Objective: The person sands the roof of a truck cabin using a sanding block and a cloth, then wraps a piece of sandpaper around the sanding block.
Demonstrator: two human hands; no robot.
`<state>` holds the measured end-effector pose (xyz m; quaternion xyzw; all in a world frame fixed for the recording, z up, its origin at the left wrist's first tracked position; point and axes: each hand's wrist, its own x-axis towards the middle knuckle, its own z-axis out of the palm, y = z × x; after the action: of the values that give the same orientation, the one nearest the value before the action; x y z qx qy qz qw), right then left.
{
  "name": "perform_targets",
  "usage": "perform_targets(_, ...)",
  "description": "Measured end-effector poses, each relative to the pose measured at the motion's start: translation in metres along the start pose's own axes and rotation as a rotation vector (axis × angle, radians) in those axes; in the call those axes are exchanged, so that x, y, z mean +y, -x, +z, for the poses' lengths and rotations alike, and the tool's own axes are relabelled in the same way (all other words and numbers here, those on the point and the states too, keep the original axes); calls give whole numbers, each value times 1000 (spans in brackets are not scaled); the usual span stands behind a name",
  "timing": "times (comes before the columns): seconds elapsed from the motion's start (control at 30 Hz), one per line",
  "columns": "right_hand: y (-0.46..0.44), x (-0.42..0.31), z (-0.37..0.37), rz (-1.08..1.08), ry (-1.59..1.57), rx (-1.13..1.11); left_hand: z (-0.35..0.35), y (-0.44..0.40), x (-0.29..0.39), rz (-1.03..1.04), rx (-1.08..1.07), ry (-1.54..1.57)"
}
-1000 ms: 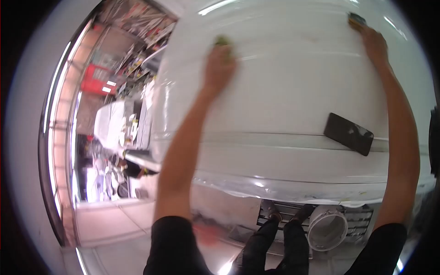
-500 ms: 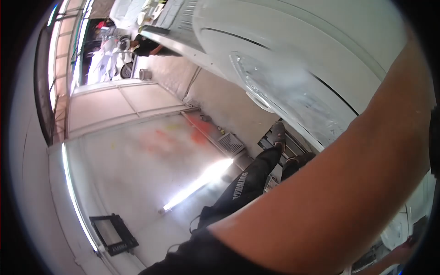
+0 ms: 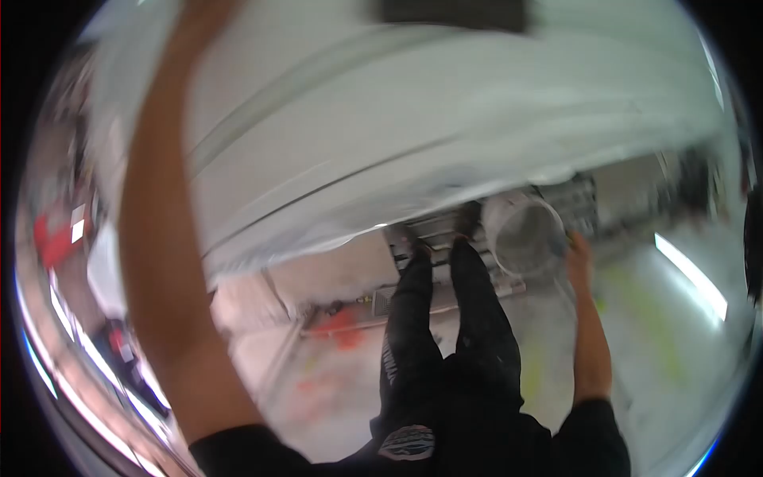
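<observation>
Our right fingers (image 3: 575,243) are at the right side of the bucket (image 3: 494,226), beside its open mouth. A small grey-blue thing (image 3: 559,245) sits right by them, over that mouth, but blur keeps us from telling whether they pinch it or stand spread. Above them runs the lower edge of the white panel (image 3: 358,111), its film hanging unevenly; a gap separates that edge from our hand, while the bucket's top reaches up close to it. Left of the fingers, past the bucket, our feet (image 3: 469,216) stand near the edge. To their right we see open room before the bright tube (image 3: 691,277). Our left arm (image 3: 159,207) stretches up over the panel and out at the top; its fingers lie outside our view. A dark slab (image 3: 453,11) is far above the right fingers.
</observation>
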<state>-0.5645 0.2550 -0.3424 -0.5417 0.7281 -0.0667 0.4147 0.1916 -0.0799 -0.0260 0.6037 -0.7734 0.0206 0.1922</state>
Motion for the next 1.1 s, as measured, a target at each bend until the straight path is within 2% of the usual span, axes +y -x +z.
perform_targets(0.03,2,-4,24,13,99,20,-1,-2,-12,123,5,5)
perform_targets(0.07,-8,44,58,-39,-59,75,-5,2,-22,210,22,14)
perform_targets(0.1,-5,-30,48,125,265,-19,-6,0,-3,185,9,-43)
perform_targets(0.13,-17,-13,67,110,252,-6,-8,-1,18,162,-6,-102)
perform_targets(0.17,-25,4,95,85,232,0,-13,-4,12,105,-9,20)
perform_targets(0.2,-40,26,113,120,263,-17,-7,-5,32,-32,2,33)
perform_targets(0.23,-51,49,132,148,289,-41,-9,-2,37,-53,21,10)
perform_targets(0.27,-59,69,155,175,316,-75,-5,2,35,-57,17,-17)
perform_targets(0.47,-109,216,269,384,381,110,5,5,54,-58,4,-105)
perform_targets(0.53,-123,255,320,375,341,256,10,3,62,-63,2,-119)
perform_targets(0.63,-129,263,351,622,144,-82,23,-3,73,-54,-27,-137)
perform_targets(0.73,-122,272,372,558,170,-128,26,-2,74,-59,-30,-146)
perform_targets(0.83,-88,304,366,511,-33,-57,19,5,68,-75,-16,-137)
perform_targets(0.93,-42,277,309,409,-84,101,0,16,60,-93,17,-118)
perform_targets(1.0,-12,204,223,626,-275,150,-7,21,55,-94,51,-96)
perform_targets(1.07,10,171,170,876,-666,261,-8,19,52,-76,84,-52)
perform_targets(1.1,23,158,143,870,-752,319,-3,16,48,-66,95,-19)
